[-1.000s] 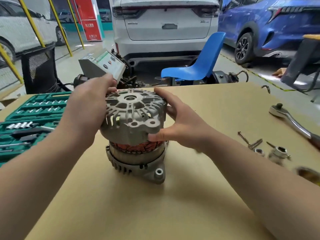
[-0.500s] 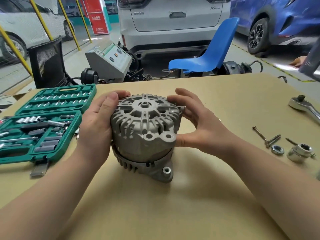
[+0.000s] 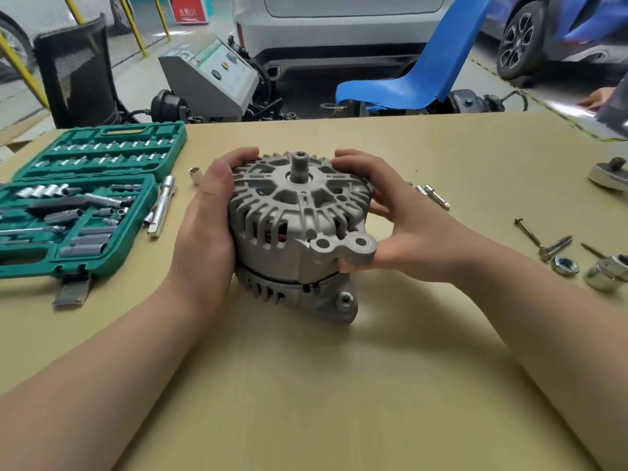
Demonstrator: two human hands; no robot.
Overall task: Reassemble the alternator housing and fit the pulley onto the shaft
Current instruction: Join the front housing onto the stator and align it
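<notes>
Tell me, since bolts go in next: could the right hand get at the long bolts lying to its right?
Probably yes. The long bolts lie in the open on the table, nothing over them, but the right hand now grips the upper housing and must let go.

Matt cast-metal alternator housing [image 3: 299,229]; glossy chrome sockets [image 3: 606,273]; green plastic case [image 3: 136,212]

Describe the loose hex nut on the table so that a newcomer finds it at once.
Start at the alternator in the middle of the table and look right, past the right hand. The hex nut lies flat between the long bolts and a shiny round socket; only it has six sides.
</notes>
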